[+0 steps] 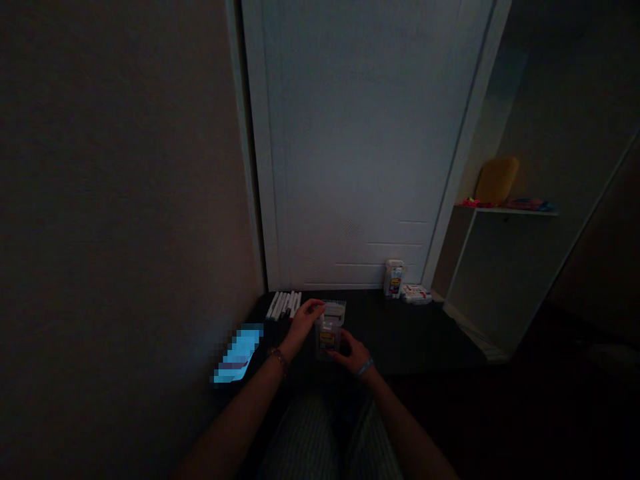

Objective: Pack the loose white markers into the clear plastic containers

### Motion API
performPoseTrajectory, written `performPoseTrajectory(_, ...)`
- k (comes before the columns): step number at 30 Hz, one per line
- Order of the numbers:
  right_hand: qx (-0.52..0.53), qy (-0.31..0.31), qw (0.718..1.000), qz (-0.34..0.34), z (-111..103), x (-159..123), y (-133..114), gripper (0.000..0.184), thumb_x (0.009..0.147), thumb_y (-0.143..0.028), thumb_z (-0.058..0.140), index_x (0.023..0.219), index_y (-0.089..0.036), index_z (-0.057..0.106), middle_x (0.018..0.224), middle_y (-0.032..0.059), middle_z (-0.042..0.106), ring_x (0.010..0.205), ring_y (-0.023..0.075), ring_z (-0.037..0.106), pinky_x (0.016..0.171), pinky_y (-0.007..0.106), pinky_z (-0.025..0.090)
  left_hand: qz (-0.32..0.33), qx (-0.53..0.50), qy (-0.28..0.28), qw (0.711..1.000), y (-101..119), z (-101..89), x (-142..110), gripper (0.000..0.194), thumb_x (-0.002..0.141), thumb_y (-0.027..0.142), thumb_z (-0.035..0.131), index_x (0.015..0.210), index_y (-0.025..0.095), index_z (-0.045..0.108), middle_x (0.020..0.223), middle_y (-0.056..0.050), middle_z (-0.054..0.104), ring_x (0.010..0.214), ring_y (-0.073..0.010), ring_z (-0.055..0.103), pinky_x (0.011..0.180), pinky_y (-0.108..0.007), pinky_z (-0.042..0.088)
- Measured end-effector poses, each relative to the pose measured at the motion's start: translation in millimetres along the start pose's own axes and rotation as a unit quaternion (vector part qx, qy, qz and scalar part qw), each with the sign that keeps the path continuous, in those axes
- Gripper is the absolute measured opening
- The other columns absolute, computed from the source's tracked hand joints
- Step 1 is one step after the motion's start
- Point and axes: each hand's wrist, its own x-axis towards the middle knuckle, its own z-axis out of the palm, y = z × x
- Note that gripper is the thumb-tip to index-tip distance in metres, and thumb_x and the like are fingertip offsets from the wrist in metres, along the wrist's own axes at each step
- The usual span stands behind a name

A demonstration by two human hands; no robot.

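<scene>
My right hand (353, 353) is wrapped around the lower side of a clear plastic marker box (327, 341) with a dark and yellow label. The box stands upright with its clear lid (334, 310) flipped open behind it. At the box's top left rim, my left hand (309, 313) is closed in a pinch on a short whitish end, which looks like a white marker (323, 318). Dim light blurs its lower part. Left of that hand, several white markers (283, 306) with dark and red caps lie side by side on the black surface (395, 340).
Another labelled clear box (395, 279) stands by the white door (360, 147), beside a flat white pack (416, 294). A lit, pixelated screen (239, 355) lies at the left near the wall. On the right, a shelf unit (500, 267) carries a yellow object (496, 180).
</scene>
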Motion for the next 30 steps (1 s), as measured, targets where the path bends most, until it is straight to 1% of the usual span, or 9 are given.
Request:
performPoseTrajectory(4, -0.008, 0.002, 1.000, 0.003, -1, -1, -6, 0.063, 0.071, -0.048, 0.073, 0.127, -0.029, 0.051, 0.113, 0.0037, 0.068, 0.102, 0.0227, 0.065, 0.087, 0.036, 0.051, 0.006, -0.001, 0.040, 0.999, -1, 1.3, -5, 0.038, 0.080, 0.048, 0.059, 0.103, 0.018, 0.058, 0.088, -0.002, 0.059, 0.085, -0.0184, 0.059, 0.077, -0.030, 0.047)
performPoseTrajectory(8, -0.028, 0.011, 0.999, 0.018, -5, -4, -14, 0.062, 0.070, -0.047, 0.074, 0.126, -0.030, 0.053, 0.110, 0.0036, 0.069, 0.101, 0.0242, 0.065, 0.086, 0.037, 0.052, 0.010, -0.018, 0.102, 0.995, -13, 10.0, -27, 0.047, 0.082, 0.051, 0.056, 0.117, 0.021, 0.045, 0.114, -0.008, 0.055, 0.103, -0.0205, 0.057, 0.088, -0.032, 0.047)
performPoseTrajectory(12, -0.032, 0.014, 0.999, 0.012, -9, -7, -21, 0.060, 0.071, -0.045, 0.074, 0.125, -0.031, 0.054, 0.110, 0.0035, 0.069, 0.101, 0.0244, 0.065, 0.085, 0.037, 0.052, -0.035, -0.069, 0.038, 0.996, -39, 24.9, -53, 0.067, 0.079, 0.055, 0.058, 0.130, 0.021, 0.030, 0.132, -0.013, 0.047, 0.119, -0.0240, 0.053, 0.096, -0.035, 0.045)
performPoseTrajectory(16, -0.026, 0.014, 1.000, 0.010, -11, -8, -25, 0.058, 0.072, -0.043, 0.072, 0.126, -0.031, 0.054, 0.109, 0.0033, 0.069, 0.099, 0.0238, 0.065, 0.085, 0.037, 0.053, -0.106, -0.094, -0.014, 0.990, -61, 33.5, -66, 0.071, 0.079, 0.055, 0.059, 0.134, 0.020, 0.030, 0.136, -0.015, 0.048, 0.126, -0.0268, 0.049, 0.104, -0.038, 0.039)
performPoseTrajectory(21, -0.023, 0.014, 1.000, 0.005, -11, -7, -24, 0.058, 0.072, -0.039, 0.073, 0.125, -0.028, 0.054, 0.115, 0.0048, 0.066, 0.105, 0.0240, 0.063, 0.091, 0.039, 0.050, -0.060, -0.087, -0.039, 0.994, -76, 32.2, -68, 0.074, 0.074, 0.046, 0.070, 0.135, 0.020, 0.036, 0.135, -0.013, 0.050, 0.125, -0.0277, 0.049, 0.108, -0.041, 0.036)
performPoseTrajectory(23, -0.019, 0.015, 1.000, 0.005, -10, -6, -23, 0.059, 0.072, -0.039, 0.073, 0.126, -0.027, 0.053, 0.117, 0.0051, 0.065, 0.106, 0.0240, 0.063, 0.091, 0.039, 0.050, -0.054, -0.090, -0.031, 0.994, -82, 28.0, -63, 0.068, 0.077, 0.052, 0.064, 0.132, 0.020, 0.040, 0.134, -0.013, 0.052, 0.125, -0.0279, 0.049, 0.106, -0.043, 0.038)
performPoseTrajectory(25, -0.012, 0.017, 1.000, 0.007, -9, -6, -23, 0.059, 0.072, -0.040, 0.073, 0.126, -0.028, 0.053, 0.117, 0.0047, 0.066, 0.106, 0.0239, 0.063, 0.091, 0.039, 0.050, -0.052, -0.091, -0.002, 0.994, -87, 20.5, -53, 0.060, 0.087, 0.060, 0.042, 0.132, 0.021, 0.041, 0.135, -0.013, 0.051, 0.124, -0.0266, 0.050, 0.103, -0.044, 0.041)
performPoseTrajectory(27, -0.009, 0.017, 1.000, 0.009, -8, -6, -24, 0.059, 0.072, -0.041, 0.073, 0.126, -0.029, 0.054, 0.115, 0.0040, 0.067, 0.105, 0.0238, 0.064, 0.090, 0.038, 0.051, -0.039, -0.040, 0.053, 0.997, -90, 9.1, -40, 0.058, 0.094, 0.057, 0.019, 0.133, 0.021, 0.040, 0.137, -0.012, 0.048, 0.125, -0.0246, 0.048, 0.102, -0.045, 0.041)
performPoseTrajectory(30, -0.012, 0.013, 1.000, 0.014, -10, -7, -29, 0.058, 0.071, -0.043, 0.073, 0.125, -0.029, 0.054, 0.113, 0.0039, 0.067, 0.105, 0.0238, 0.064, 0.090, 0.038, 0.051, -0.008, 0.191, 0.115, 0.975, -89, -13.0, -21, 0.049, 0.095, 0.050, 0.024, 0.128, 0.021, 0.048, 0.136, -0.011, 0.048, 0.129, -0.0260, 0.042, 0.106, -0.048, 0.032)
